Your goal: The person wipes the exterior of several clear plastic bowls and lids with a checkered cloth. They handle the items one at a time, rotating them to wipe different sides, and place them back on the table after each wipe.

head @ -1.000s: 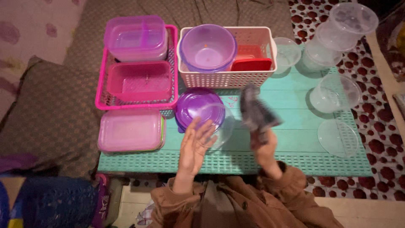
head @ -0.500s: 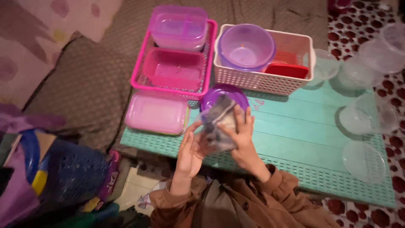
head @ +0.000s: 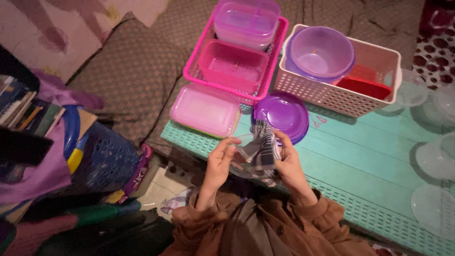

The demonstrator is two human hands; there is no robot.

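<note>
Since a second ago your view has swung left, so the turquoise slatted surface (head: pixel 360 156) now runs off to the right and the dark cushion (head: pixel 132 76) and the blue basket (head: pixel 102 156) beside it fill the left; your hands, which were apart over the surface, have come together at its near edge. The white perforated basket (head: pixel 332 92) stands at the far side with a purple bowl (head: pixel 320 52) and a red lid (head: pixel 362 87) in it, and just left of it the pink basket (head: pixel 263 83) holds a pink rectangular tub (head: pixel 232 68) and a lidded pale purple box (head: pixel 246 19). A pink lidded flat box (head: pixel 206 109) lies on the surface in front of the pink basket, with a round purple lid (head: pixel 284 114) just beside it. Clear round tubs (head: pixel 436 161) stand at the right edge, well apart from your hands. Your left hand (head: pixel 219 163) curls its fingers around the rim of a small clear round container (head: pixel 244 159), holding it up just in front of the purple lid. Your right hand (head: pixel 289 163) is closed on a dark checked cloth (head: pixel 263 151), which a second ago hung free in the air and is now pressed into the container, hiding most of it.
</note>
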